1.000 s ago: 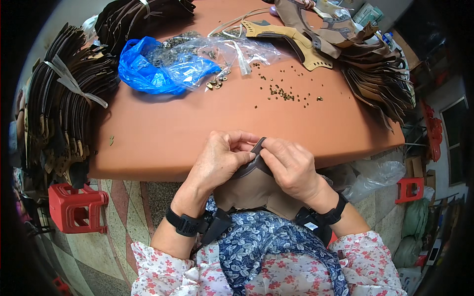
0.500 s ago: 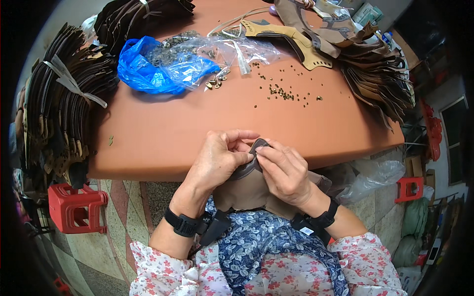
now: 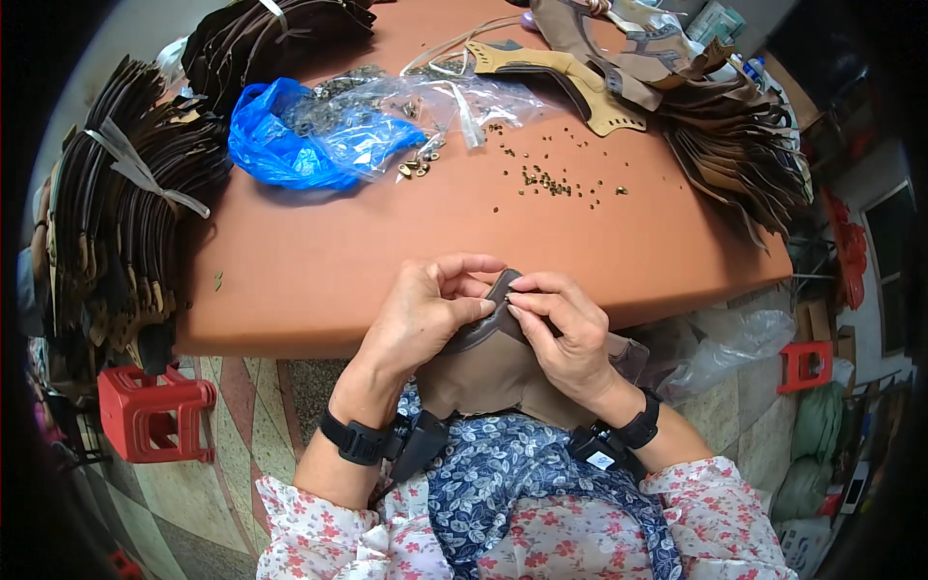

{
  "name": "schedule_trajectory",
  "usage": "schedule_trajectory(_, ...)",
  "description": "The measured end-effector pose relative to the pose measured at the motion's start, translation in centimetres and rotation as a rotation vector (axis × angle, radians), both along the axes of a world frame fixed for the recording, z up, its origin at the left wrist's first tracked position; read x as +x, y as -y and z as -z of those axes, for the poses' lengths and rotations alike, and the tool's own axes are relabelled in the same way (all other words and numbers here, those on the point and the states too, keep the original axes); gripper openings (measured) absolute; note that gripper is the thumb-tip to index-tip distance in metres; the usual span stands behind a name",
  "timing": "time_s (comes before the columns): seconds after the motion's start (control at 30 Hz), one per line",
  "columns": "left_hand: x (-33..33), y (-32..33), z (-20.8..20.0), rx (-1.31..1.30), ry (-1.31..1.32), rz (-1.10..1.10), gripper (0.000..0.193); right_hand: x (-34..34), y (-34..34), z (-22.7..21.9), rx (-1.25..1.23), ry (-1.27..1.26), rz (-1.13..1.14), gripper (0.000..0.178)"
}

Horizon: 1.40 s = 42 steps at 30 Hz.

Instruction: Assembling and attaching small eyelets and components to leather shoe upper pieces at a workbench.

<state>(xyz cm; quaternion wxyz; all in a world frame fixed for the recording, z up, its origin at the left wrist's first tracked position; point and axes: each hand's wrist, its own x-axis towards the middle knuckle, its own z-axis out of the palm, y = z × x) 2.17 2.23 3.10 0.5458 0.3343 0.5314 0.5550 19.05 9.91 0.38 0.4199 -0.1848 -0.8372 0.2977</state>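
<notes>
A brown leather shoe upper (image 3: 474, 377) with a darker, smooth edge band lies over my lap, its pointed corner raised at the table's front edge. My left hand (image 3: 420, 307) grips that corner from the left, thumb on top and fingers behind. On the right side, thumb and index finger of my right hand (image 3: 565, 329) are pinched together at the dark band. A tiny bright speck shows at those fingertips, too small to name. Part of the upper is hidden behind both hands.
Small brass-coloured metal pieces (image 3: 551, 182) lie scattered on the orange-brown table (image 3: 319, 256). Behind them are a blue plastic bag (image 3: 261, 145) and a clear bag of metal bits. Bundled leather pieces (image 3: 145, 193) stand left, more (image 3: 735, 155) right. A red stool (image 3: 155, 411) is at lower left.
My right hand has drawn slightly back to the right from the corner, its fingertips now pinched at the dark band. My left hand keeps its grip.
</notes>
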Motion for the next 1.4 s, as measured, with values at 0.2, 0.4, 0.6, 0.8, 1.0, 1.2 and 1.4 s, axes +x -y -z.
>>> schedule_trajectory(0.2,0.01,0.13,-0.05,-0.013,-0.020,0.011,0.034,-0.27,-0.23,-0.04,0.122,0.024,0.021,0.018)
schedule_trajectory(0.4,0.20,-0.04,-0.05,-0.002,-0.022,-0.013,0.034,-0.18,-0.06,0.05,0.312,0.035,0.003,0.024)
schedule_trajectory(0.6,0.12,0.14,0.26,0.018,0.076,-0.054,0.035,-0.38,0.11,0.14,0.262,0.029,-0.047,0.027)
schedule_trajectory(0.8,0.07,-0.09,-0.13,-0.026,0.011,-0.031,0.034,-0.22,-0.31,0.43,0.199,-0.007,-0.025,0.021)
schedule_trajectory(1.0,-0.27,-0.06,-0.13,-0.062,-0.028,0.020,0.033,-0.33,-0.59,-0.14,0.144,0.026,-0.014,0.016)
schedule_trajectory(1.2,-0.21,-0.10,-0.21,-0.068,-0.036,0.019,0.033,-0.29,-0.39,-0.20,0.084,0.014,0.006,0.015)
schedule_trajectory(1.4,-0.22,-0.19,-0.18,-0.071,-0.020,0.017,0.033,0.12,-0.33,-0.42,0.008,-0.030,0.020,0.013)
